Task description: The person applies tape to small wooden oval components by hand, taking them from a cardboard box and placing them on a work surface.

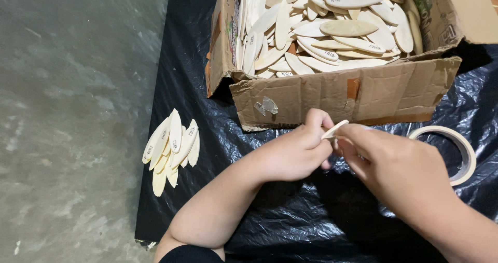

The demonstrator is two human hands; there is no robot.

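My left hand (pixel 293 151) and my right hand (pixel 397 167) meet over black plastic sheeting, both pinching one small pale oval wooden piece (pixel 333 129) between their fingertips. Just behind them stands an open cardboard box (pixel 332 94) filled with several of the same flat oval wooden pieces (pixel 332 29). A roll of beige tape (pixel 456 149) lies flat on the sheeting right of my right hand, partly hidden by it.
A small pile of oval wooden pieces (pixel 171 146) lies at the sheeting's left edge. The black plastic sheeting (pixel 311 221) covers the work area. Grey concrete floor (pixel 72 123) spreads to the left.
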